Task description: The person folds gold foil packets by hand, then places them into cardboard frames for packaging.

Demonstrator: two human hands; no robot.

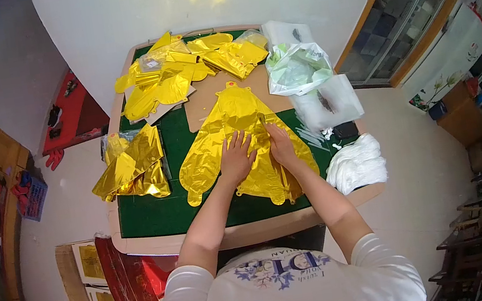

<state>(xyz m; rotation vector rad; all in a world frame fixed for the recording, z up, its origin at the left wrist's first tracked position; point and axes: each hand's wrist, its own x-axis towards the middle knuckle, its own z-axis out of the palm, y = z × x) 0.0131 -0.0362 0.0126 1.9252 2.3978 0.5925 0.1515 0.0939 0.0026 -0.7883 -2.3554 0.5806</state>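
Observation:
A flat, deflated gold foil balloon (pixel 206 146) with small tabs along its edge spreads over the middle of the table, its narrow end pointing away from me. My left hand (pixel 238 158) lies on the foil with fingers spread, holding nothing. To its right, my right hand (pixel 281 146) rests on the same balloon, its fingers stretched forward and close together. A small dark mark or thin object shows by those fingertips; I cannot make out which. Creased foil folds run between and below the hands.
More gold foil balloons (pixel 165 78) are heaped at the back, with another folded stack (pixel 137 166) at left. A plastic bag (pixel 298 68), clear packs (pixel 327 103), thin pale sticks (pixel 312 138) and a white bundle (pixel 355 164) line the right. Cardboard (pixel 200 110) lies under the balloon's far end.

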